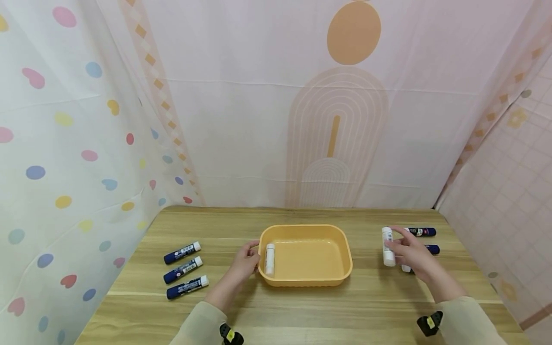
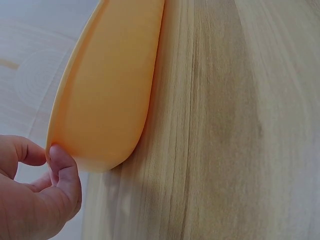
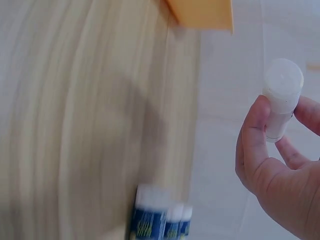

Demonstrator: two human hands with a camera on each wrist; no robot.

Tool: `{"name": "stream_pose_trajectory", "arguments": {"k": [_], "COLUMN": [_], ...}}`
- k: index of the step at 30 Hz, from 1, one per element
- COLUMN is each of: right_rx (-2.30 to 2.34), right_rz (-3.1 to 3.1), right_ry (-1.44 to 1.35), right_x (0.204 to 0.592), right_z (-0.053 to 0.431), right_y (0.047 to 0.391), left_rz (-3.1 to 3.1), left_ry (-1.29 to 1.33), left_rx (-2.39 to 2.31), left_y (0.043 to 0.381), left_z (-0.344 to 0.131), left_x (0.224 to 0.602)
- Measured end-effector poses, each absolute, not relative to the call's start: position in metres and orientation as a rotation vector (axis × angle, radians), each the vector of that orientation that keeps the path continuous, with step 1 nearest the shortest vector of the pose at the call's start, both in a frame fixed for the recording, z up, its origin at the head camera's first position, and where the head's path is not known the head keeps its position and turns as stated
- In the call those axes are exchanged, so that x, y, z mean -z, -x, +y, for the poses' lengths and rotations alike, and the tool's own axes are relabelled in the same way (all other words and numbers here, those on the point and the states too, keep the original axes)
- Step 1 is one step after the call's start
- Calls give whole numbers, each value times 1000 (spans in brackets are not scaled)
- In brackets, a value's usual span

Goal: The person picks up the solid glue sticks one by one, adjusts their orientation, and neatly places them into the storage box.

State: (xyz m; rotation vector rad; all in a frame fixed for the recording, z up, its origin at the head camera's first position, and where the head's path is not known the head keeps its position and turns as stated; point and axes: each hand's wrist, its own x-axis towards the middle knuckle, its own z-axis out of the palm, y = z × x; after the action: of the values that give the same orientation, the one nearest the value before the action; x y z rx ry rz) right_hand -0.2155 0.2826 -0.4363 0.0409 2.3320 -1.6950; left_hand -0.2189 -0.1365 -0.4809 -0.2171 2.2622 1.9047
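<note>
Left hand [image 1: 247, 261] is pinching the left rim of the yellow tray [image 1: 310, 261], lower center of the head frame; left wrist view is showing thumb and finger gripping the edge from both sides. Tray is sitting on the wood table [image 1: 302, 311]. One white stick [image 1: 270, 261] is lying inside, along the tray's left end, running near-vertical in frame. Right hand [image 1: 411, 254], lower right, is holding a second white tube [image 1: 388, 254] between thumb and fingers, well apart from the tray on its right side. Tube is being held above the table, long axis near-vertical in the head frame; right wrist view is showing its round white end facing the camera, upper right. Three blue sticks with white caps [image 1: 183, 270] are lying in a slanted row at lower left, well apart from the tray, caps pointing right. More blue sticks [image 1: 424, 232] are lying behind and beside the right hand, partly hidden in head view; right wrist view is showing three white-capped ends at the bottom. Printed label text is reading too small to make out. Light sleeves [image 1: 200, 323] are covering both forearms, black devices [image 1: 430, 323] sitting at the wrists. Patterned cloth [image 1: 241, 143] is hanging behind the table.
</note>
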Motion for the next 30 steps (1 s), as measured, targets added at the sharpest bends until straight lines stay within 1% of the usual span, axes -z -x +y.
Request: {"name": "stream_pose_trajectory", "arguments": {"k": [7, 15, 30], "right_rx": [1664, 1819, 1876], "right_rz": [2417, 2285, 2169], "right_ry": [-54, -27, 46], "right_x": [432, 433, 441], "right_z": [245, 207, 142], "right_y": [223, 233, 234], "left_rz": [2270, 2280, 2273], "left_ry": [215, 203, 217], "left_rx": [-1912, -1900, -1902], "left_y": [220, 220, 219], "left_z": [-137, -138, -137], "left_x": [481, 482, 480]}}
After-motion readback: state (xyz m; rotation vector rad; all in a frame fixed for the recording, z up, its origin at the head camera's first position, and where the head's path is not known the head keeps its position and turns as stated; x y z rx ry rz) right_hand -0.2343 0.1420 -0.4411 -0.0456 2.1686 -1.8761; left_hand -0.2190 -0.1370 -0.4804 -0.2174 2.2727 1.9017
